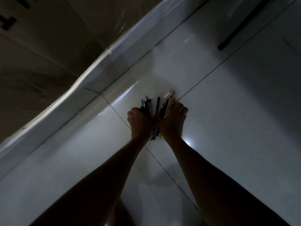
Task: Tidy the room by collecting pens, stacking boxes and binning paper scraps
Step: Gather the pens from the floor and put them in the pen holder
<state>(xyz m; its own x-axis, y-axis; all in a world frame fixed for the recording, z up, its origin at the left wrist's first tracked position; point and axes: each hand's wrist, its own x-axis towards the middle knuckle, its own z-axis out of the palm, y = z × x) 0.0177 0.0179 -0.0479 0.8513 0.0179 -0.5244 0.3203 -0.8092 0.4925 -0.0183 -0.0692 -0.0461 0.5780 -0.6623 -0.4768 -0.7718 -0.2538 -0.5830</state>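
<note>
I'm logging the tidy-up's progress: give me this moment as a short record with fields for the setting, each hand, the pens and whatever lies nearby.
setting: dim room, glossy white tiled floor
left hand: curled round the black pens on the bundle's left
right hand: curled round the bundle's right side, beside a yellow and a pink pen
pens: one bundle, mostly black, tips fanned away from the person
nearby: taped cardboard box upper left; dark strip upper right

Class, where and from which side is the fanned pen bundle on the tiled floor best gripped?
Round the middle of the bundle of dark and yellow pens, where barrels bunch tight, probably closing from both sides as the left hand and right hand do; the tips fan apart.
</note>
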